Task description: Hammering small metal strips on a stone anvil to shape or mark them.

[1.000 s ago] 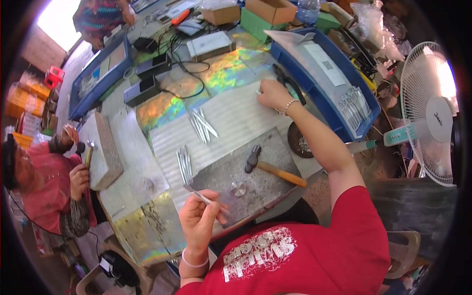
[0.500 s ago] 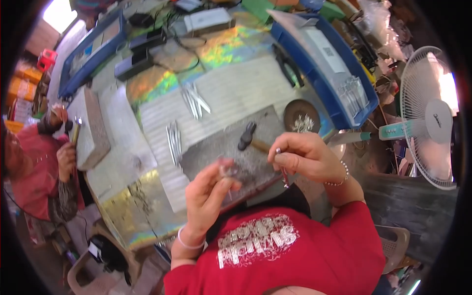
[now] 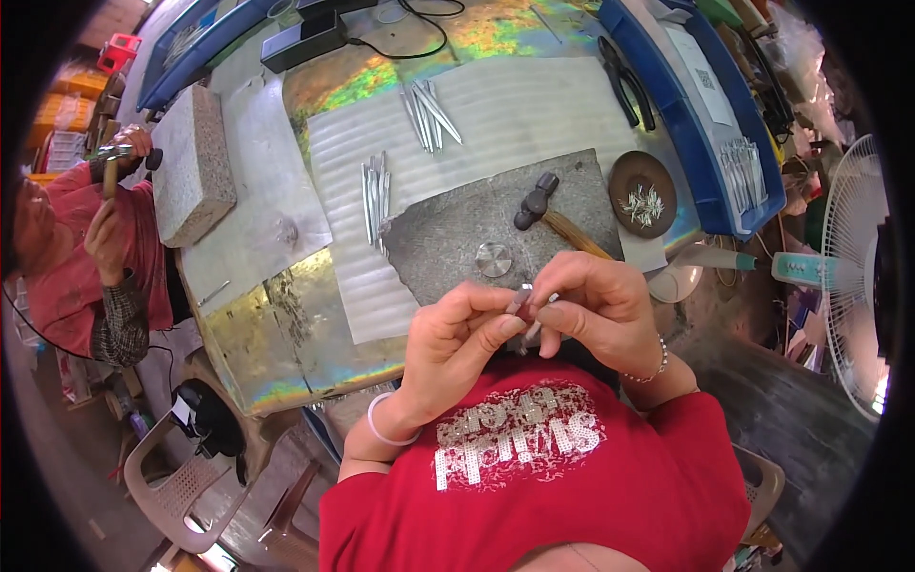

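My left hand [image 3: 457, 334] and my right hand [image 3: 600, 310] meet over the near edge of the stone slab [image 3: 429, 229], close to my red shirt. A short, shiny metal piece [image 3: 520, 299] is pinched between my left thumb and index finger. My right thumb and fingers close on a slim metal piece [image 3: 532, 334] whose ends show; its exact kind I cannot make out. Just beyond the fingertips, a round metal disc [image 3: 494, 259] lies on the slab. A wooden-handled hammer [image 3: 537, 202] rests on it too, handle toward my right hand.
Slim silver rods [image 3: 431, 116] lie in two bundles on white foam sheet [image 3: 372, 315]. A brown bowl [image 3: 624, 172] holds small pale pins. Black-handled pliers [image 3: 624, 86] lie beside a blue tray [image 3: 681, 124]. A fan [image 3: 848, 276] stands right. At left a person [image 3: 95, 229] holds a hammer beside a stone block.
My hands have come together from apart, the left moving right toward the other. My view has shifted, and the disc now shows on the slab. The person at left has moved their hands.
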The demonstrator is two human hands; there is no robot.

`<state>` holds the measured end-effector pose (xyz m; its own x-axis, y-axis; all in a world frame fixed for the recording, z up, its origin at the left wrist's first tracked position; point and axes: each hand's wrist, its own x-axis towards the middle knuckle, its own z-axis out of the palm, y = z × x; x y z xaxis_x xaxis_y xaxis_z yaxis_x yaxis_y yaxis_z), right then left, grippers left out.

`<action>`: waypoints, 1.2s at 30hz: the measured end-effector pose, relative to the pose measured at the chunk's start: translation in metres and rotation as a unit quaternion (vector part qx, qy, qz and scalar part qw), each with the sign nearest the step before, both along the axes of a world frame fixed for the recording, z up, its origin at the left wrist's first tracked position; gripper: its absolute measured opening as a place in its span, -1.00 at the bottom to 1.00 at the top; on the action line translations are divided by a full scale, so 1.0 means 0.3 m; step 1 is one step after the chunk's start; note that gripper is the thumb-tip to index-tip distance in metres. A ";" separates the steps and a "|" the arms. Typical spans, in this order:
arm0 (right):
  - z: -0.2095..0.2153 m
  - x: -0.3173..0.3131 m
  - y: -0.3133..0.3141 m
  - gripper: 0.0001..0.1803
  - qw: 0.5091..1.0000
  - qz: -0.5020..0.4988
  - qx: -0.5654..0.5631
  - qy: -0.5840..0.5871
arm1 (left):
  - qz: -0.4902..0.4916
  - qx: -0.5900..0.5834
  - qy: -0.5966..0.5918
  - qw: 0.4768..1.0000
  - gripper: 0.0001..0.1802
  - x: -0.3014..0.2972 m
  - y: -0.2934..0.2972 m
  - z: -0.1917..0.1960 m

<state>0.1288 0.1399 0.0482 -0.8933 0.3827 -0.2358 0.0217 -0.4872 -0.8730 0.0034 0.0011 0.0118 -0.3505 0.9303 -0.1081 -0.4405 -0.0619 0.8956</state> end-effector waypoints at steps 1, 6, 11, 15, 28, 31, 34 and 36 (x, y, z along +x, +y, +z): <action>-0.011 -0.002 0.001 -0.92 0.994 -0.009 0.108 0.014 | 0.000 -0.001 -0.001 1.000 -0.81 0.004 0.001 0.003; -0.008 -0.014 -0.001 -0.89 0.934 -0.023 0.357 0.018 | 0.005 0.002 0.057 0.998 -0.83 0.002 0.014 0.000; -0.015 -0.017 -0.017 -0.85 0.927 -0.063 0.370 -0.004 | -0.001 0.023 0.146 0.989 -0.83 -0.011 0.029 0.003; -0.019 -0.015 -0.012 -0.84 0.912 -0.067 0.404 0.019 | -0.004 0.031 0.122 0.992 -0.84 -0.008 0.027 -0.010; -0.004 0.007 -0.012 -0.87 0.921 -0.023 0.389 0.022 | -0.023 0.034 0.201 0.979 -0.87 -0.007 0.019 0.016; -0.003 0.010 -0.024 -0.91 0.959 -0.028 0.283 -0.014 | -0.042 -0.025 0.145 0.988 -0.89 0.006 0.010 0.022; -0.015 0.004 -0.019 -0.84 0.990 -0.029 0.103 -0.090 | -0.103 -0.093 0.018 0.990 -0.84 -0.010 0.021 0.039; -0.030 -0.017 -0.005 -0.84 0.995 -0.034 0.038 -0.083 | -0.101 -0.106 -0.062 0.987 -0.82 -0.013 0.034 0.038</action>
<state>0.1236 0.1385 0.0391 -0.8166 0.4626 -0.3453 0.1377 -0.4249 -0.8947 -0.0003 0.0113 0.0231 -0.1318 0.9319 -0.3380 -0.5320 0.2211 0.8173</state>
